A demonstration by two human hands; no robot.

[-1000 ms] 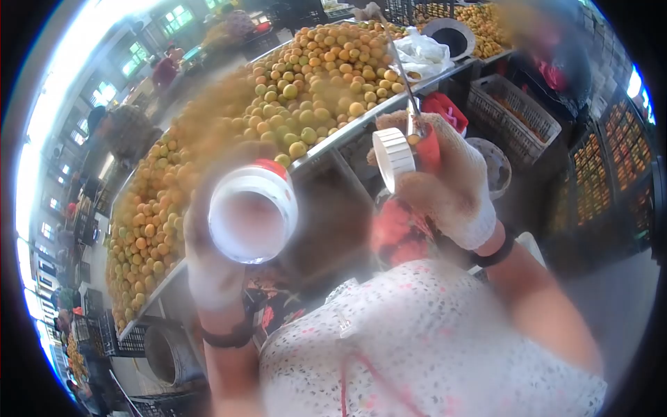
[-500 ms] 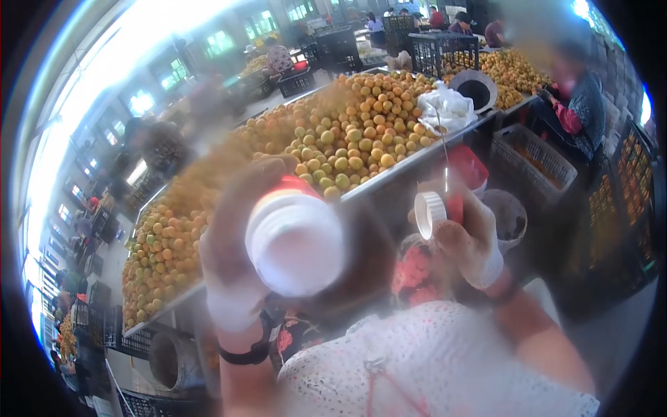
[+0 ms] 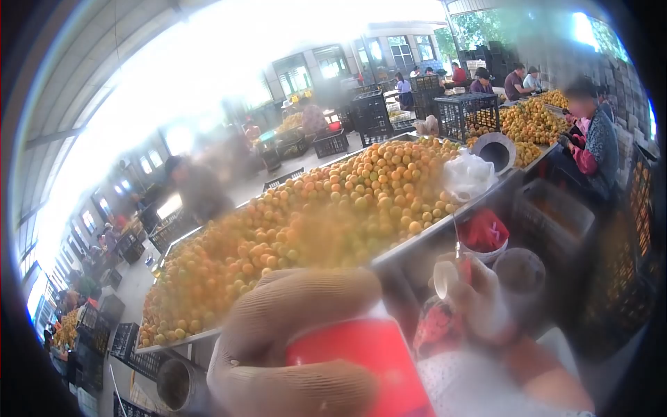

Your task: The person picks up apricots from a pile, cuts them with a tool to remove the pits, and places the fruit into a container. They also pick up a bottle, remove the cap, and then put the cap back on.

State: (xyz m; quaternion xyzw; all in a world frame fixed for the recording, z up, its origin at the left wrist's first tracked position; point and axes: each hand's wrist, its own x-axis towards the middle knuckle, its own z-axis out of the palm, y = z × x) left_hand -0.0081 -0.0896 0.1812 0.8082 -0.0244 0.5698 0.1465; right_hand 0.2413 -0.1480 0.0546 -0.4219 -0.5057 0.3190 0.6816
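My left hand (image 3: 292, 340), in a tan ribbed glove, is wrapped around a bottle with a red label (image 3: 372, 361), very close to the camera. The bottle's mouth is out of view. Lower right, my right hand (image 3: 486, 306), gloved and blurred, holds a white screw cap (image 3: 443, 279) by its edge. The same hand grips a thin-bladed tool (image 3: 457, 243) with a red handle, its blade pointing up. Beyond both hands, a metal-edged table carries a heap of round orange-yellow fruit (image 3: 389, 181).
A white plastic bag (image 3: 469, 175) and a tipped grey bucket (image 3: 495, 151) lie at the table's right end. Below stand a red-lined bucket (image 3: 484, 233) and a plastic crate (image 3: 556, 212). A seated person (image 3: 594, 142) is at right. Black crates (image 3: 467, 115) stand behind.
The bottle has come up much nearer the camera with my left hand and tilted, showing its red side. The view has lifted; my right hand still holds the cap and tool.
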